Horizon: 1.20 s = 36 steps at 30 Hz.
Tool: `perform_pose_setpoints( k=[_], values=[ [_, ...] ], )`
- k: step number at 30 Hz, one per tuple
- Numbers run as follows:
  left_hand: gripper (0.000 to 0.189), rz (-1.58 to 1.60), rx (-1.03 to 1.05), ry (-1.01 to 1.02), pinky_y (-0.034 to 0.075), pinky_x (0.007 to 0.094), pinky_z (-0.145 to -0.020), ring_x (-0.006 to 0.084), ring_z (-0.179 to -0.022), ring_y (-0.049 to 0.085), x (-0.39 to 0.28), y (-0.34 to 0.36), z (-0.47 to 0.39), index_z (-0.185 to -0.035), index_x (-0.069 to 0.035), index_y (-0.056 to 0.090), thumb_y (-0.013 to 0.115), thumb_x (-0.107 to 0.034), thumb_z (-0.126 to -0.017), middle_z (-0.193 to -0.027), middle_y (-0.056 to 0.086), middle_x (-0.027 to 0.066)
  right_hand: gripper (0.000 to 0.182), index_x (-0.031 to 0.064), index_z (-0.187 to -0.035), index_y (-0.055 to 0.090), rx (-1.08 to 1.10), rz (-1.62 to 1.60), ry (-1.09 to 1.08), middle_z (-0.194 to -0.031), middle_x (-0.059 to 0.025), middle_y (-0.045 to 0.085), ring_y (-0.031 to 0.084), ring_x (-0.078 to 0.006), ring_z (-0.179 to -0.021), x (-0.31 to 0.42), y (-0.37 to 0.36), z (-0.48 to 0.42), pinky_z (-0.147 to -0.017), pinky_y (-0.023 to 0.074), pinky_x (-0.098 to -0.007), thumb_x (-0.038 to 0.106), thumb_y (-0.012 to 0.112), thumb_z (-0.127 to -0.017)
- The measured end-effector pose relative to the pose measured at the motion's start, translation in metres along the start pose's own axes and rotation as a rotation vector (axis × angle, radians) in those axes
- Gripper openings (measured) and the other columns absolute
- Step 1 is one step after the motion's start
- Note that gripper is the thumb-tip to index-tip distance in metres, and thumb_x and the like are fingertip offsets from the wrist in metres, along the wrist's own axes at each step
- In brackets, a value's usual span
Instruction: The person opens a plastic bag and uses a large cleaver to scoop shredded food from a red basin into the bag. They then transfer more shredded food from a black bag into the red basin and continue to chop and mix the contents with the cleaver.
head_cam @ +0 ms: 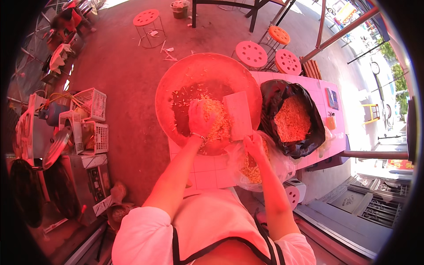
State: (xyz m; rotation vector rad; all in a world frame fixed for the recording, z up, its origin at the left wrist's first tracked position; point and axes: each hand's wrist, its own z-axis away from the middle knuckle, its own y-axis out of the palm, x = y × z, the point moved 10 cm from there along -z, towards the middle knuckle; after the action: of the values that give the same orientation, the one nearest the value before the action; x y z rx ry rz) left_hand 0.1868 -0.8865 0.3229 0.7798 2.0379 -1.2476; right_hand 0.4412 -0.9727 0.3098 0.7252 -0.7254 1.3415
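A wide round basin (208, 63) stands on a tiled table, with a heap of shredded food (217, 124) inside. My left hand (199, 119) is in the basin against the left side of this heap, thumb apart from the fingers; whether it grips any shreds is not clear. A bracelet circles that wrist. On the heap's other side, my right hand (254, 145) grips the handle of a cleaver (238, 116), whose broad blade lies over the basin's right part. Below my right hand sits a clear plastic bag (237, 165) with more shreds.
A black plastic bag (316, 132) of shreds sits right of the basin on the tiled table (205, 175). Several perforated stools (251, 54) stand beyond. White crates (96, 104) and a metal appliance (89, 179) line the left. A person (66, 21) is at far left.
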Motion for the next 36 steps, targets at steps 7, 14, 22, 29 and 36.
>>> perform_pose_setpoints(
  k=[7, 14, 22, 29, 36],
  values=[
    [0.055, 0.062, -0.046, -0.009, 0.036, 0.0488, -0.109, 0.0406, -0.130, 0.042, -0.006, -0.001, -0.006, -0.129, -0.007, 0.054, 0.070, -0.024, -0.079, -0.137, 0.048, 0.0209, 0.010, 0.0040, -0.094, 0.053, 0.086, -0.012, 0.047, -0.064, -0.0037, 0.051, 0.051, -0.0135, -0.052, -0.015, 0.050, -0.014, -0.046, 0.0415, -0.0300, 0.013, 0.057, -0.096],
    [0.054, 0.113, -0.117, -0.014, 0.039, 0.0478, -0.107, 0.0395, -0.127, 0.046, -0.017, -0.011, -0.013, -0.125, -0.008, 0.058, 0.073, -0.019, -0.075, -0.135, 0.051, 0.0200, 0.009, 0.0046, -0.094, 0.053, 0.126, -0.042, 0.031, -0.064, -0.0023, 0.050, 0.049, -0.0118, -0.050, -0.020, 0.094, -0.025, -0.044, 0.0404, -0.0288, 0.013, 0.055, -0.097],
    [0.053, 0.185, -0.145, 0.067, 0.042, 0.0466, -0.105, 0.0381, -0.124, 0.050, -0.075, -0.019, -0.008, -0.120, -0.010, 0.062, 0.076, -0.014, -0.070, -0.132, 0.054, 0.0190, 0.008, 0.0053, -0.094, 0.053, 0.125, -0.086, -0.032, -0.063, -0.0008, 0.049, 0.047, -0.0099, -0.047, -0.014, 0.069, 0.013, -0.041, 0.0391, -0.0274, 0.013, 0.054, -0.097],
    [0.050, 0.334, -0.104, 0.130, 0.043, 0.0453, -0.104, 0.0373, -0.122, 0.053, -0.180, -0.008, 0.037, -0.118, -0.010, 0.064, 0.077, -0.011, -0.070, -0.130, 0.055, 0.0185, 0.008, 0.0059, -0.094, 0.053, 0.047, -0.065, -0.135, -0.063, 0.0005, 0.049, 0.045, -0.0083, -0.045, -0.005, -0.009, 0.086, -0.039, 0.0380, -0.0262, 0.013, 0.052, -0.098],
    [0.045, 0.518, 0.017, 0.002, 0.043, 0.0455, -0.103, 0.0371, -0.121, 0.053, -0.226, 0.056, 0.137, -0.117, -0.009, 0.063, 0.075, -0.014, -0.073, -0.127, 0.056, 0.0177, 0.011, 0.0036, -0.099, 0.056, -0.170, 0.341, -0.237, -0.066, -0.0056, 0.056, 0.055, -0.0165, -0.054, -0.043, -0.138, 0.155, -0.049, 0.0442, -0.0339, 0.014, 0.055, -0.096]
  ],
)
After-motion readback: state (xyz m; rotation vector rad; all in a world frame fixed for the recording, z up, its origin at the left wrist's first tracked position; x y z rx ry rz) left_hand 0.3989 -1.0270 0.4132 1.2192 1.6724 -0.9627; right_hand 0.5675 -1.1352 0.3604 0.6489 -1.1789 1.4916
